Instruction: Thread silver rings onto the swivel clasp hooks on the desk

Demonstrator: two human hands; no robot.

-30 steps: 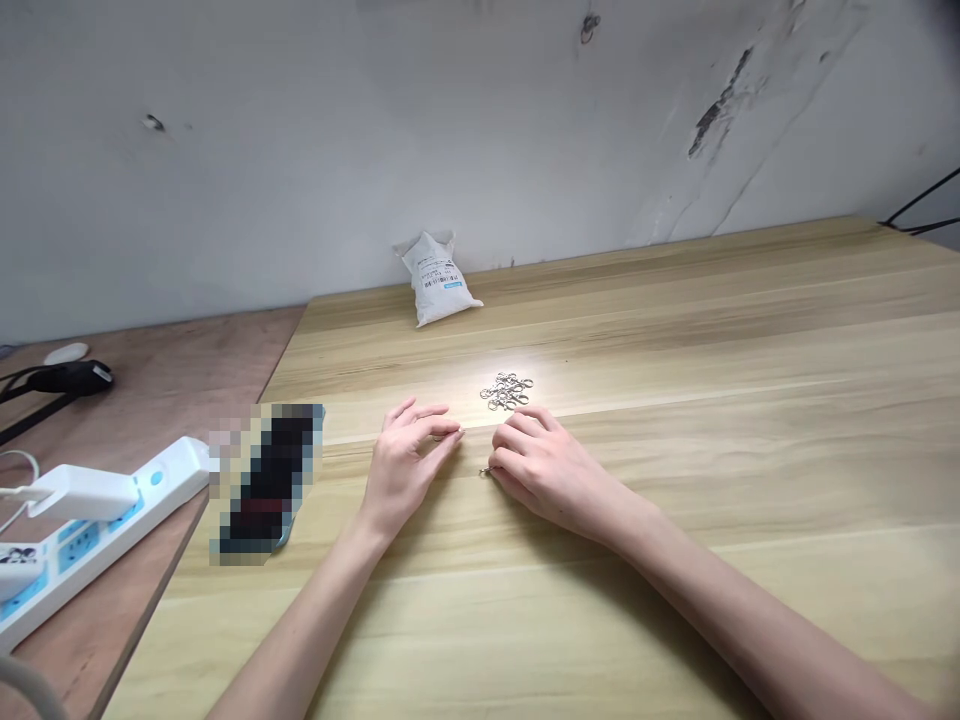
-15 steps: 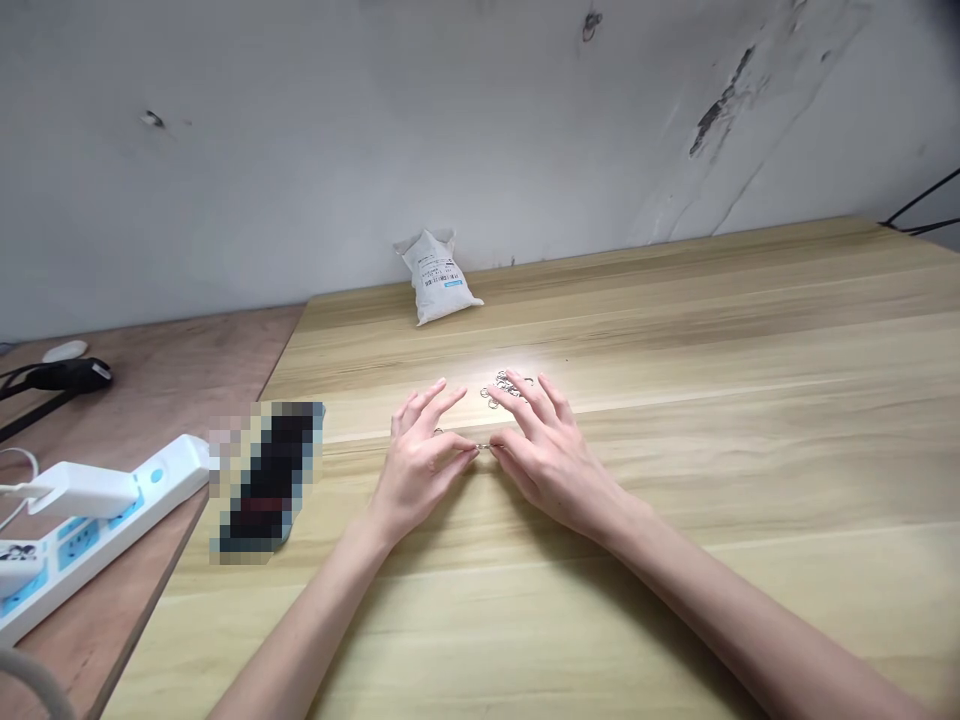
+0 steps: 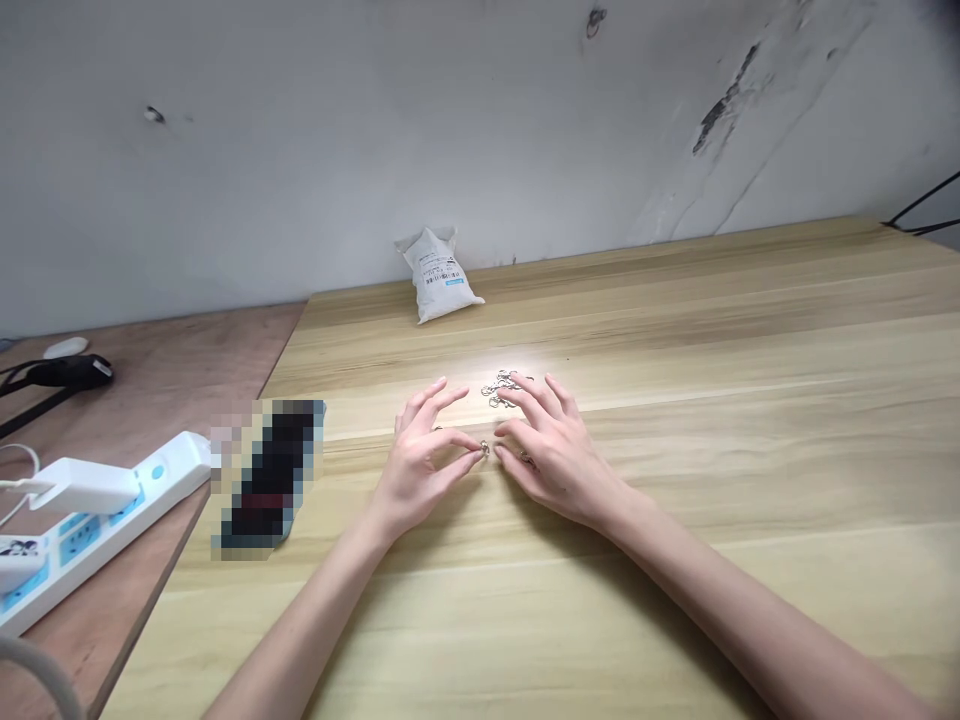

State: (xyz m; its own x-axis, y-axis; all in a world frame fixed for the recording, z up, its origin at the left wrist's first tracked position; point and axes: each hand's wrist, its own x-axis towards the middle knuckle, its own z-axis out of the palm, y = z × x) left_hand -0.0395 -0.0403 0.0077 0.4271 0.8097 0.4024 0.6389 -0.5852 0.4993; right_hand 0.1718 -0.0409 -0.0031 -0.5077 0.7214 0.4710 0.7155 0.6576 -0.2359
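Note:
My left hand (image 3: 426, 455) pinches a small metal ring (image 3: 484, 448) between thumb and forefinger, just above the table; its other fingers are spread. To the right of that ring is my right hand (image 3: 551, 450), its thumb and forefinger parted with nothing visible between them. Under the right palm, another small metal piece (image 3: 528, 459) is partly hidden. Beyond the right fingertips lies a pile of silvery metal rings (image 3: 499, 388), partly covered by those fingers. Whether clasps are attached to them is too small to tell.
A white printed packet (image 3: 442, 280) leans near the wall at the back of the wooden table (image 3: 712, 400). On the left are a pixelated dark phone-like object (image 3: 274, 475), a white power strip (image 3: 165, 470) with plugs, and a black cabled device (image 3: 75, 372).
My right thumb and forefinger have parted and drawn slightly right, away from the small metal ring. The left hand keeps its pinch on it.

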